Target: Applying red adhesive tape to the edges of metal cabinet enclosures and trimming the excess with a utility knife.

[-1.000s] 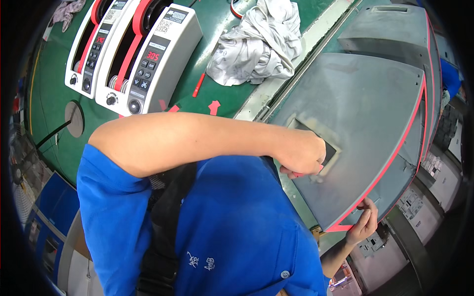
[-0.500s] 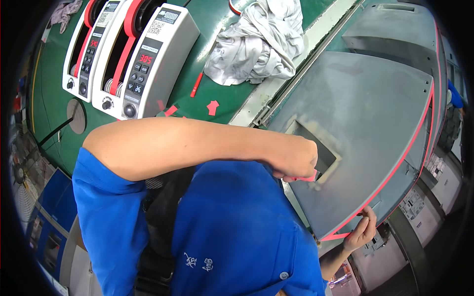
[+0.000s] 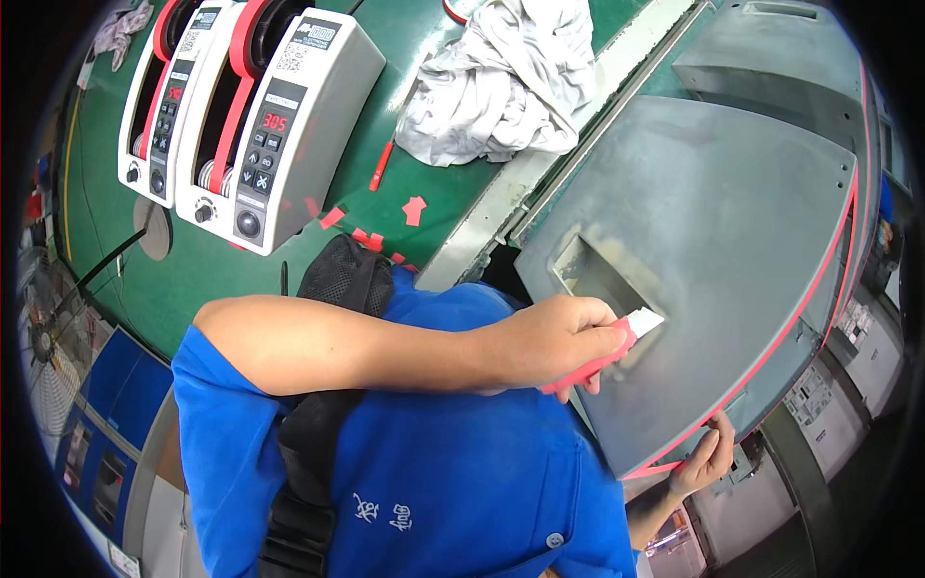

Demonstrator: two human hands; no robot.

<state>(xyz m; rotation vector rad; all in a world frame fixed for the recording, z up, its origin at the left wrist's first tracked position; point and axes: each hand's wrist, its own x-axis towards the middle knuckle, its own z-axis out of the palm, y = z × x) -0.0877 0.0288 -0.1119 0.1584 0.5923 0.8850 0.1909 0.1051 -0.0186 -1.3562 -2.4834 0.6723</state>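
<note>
- The head camera looked down on a person in a blue shirt bent over a large grey panel that lay tilted at the right of the view.
- The left hand reached across the body from the left. Its grip was closed on a small red and white scraper-like tool, whose white tip touched the panel just below a rectangular recess in the panel's face.
- The right hand sat low at the panel's near edge. Its fingers pinched a thin strip of red tape, so that grip was closed on the tape.
- The tape ran along the panel's curved outer edge, from the upper right corner down to the pinching fingers at the lower corner.
- A second grey panel lay beyond the first, towards the top right.
- To the left stretched a green bench. On it stood two white tape dispensers side by side, each with a red roll, buttons and a small display.
- A crumpled white cloth lay on the bench at the top centre, next to a pale rail between the bench and the panel.
- Small red tape scraps were scattered on the bench between the dispensers and the cloth.
- A black strap crossed the person's blue shirt.
</note>
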